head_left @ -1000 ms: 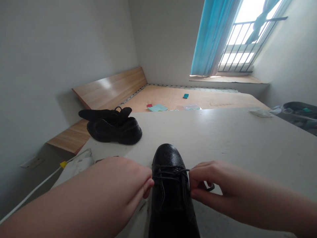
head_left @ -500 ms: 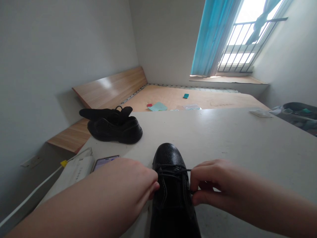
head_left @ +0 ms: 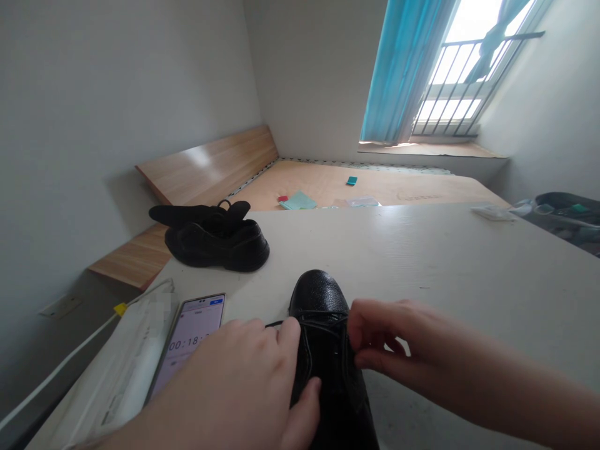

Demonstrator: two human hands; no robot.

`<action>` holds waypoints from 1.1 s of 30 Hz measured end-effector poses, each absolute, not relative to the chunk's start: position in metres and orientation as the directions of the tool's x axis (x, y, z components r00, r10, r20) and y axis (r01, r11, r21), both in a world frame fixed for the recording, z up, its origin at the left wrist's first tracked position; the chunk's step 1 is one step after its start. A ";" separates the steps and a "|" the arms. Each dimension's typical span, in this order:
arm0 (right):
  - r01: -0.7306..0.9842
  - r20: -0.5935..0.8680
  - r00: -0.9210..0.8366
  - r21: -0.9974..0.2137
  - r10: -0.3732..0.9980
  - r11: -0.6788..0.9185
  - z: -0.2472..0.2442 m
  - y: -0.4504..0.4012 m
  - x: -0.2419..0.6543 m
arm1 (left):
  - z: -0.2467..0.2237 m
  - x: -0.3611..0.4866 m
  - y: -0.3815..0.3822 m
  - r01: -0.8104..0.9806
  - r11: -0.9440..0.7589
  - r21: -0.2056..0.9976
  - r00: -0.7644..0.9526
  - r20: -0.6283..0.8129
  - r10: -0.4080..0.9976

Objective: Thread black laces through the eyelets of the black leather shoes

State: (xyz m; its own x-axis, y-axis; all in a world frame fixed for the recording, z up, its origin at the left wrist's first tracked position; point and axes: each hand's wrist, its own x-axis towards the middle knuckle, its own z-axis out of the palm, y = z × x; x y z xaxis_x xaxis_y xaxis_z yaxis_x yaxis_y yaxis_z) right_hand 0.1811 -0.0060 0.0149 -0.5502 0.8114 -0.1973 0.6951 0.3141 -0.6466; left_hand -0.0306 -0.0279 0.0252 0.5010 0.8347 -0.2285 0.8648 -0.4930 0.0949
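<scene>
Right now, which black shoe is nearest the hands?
The front shoe, toe pointing away, between left hand and right hand; the other shoe sits farther back, left, untouched.

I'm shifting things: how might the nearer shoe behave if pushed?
The shoe would probably slide rather than roll, standing upright on the smooth white table. Its rounded toe seems stiff, holding its shape; its thin laces would likely flop.

Left grip [head_left: 262, 375] over black shoe [head_left: 321, 294], right grip [head_left: 387, 334] beside laces [head_left: 323, 322]; phone [head_left: 199, 322] lies left.
</scene>
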 end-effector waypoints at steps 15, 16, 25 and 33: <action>0.751 0.149 -0.510 -0.403 0.847 0.523 0.006 -0.040 0.164 | 0.019 -0.034 -0.031 0.788 -0.612 0.067 0.615 -0.080 0.784; 0.757 0.142 -0.503 -0.405 0.853 0.514 0.006 -0.040 0.165 | 0.019 -0.035 -0.030 0.782 -0.617 0.083 0.623 -0.080 0.778; 0.761 0.049 -0.503 -0.448 0.863 0.469 0.016 -0.035 0.163 | 0.036 -0.032 -0.019 0.787 -0.570 0.235 0.615 -0.228 0.755; 0.741 0.067 -0.528 -0.452 0.847 0.498 0.013 -0.034 0.164 | 0.041 -0.031 -0.020 0.820 -0.525 0.229 0.572 -0.284 0.770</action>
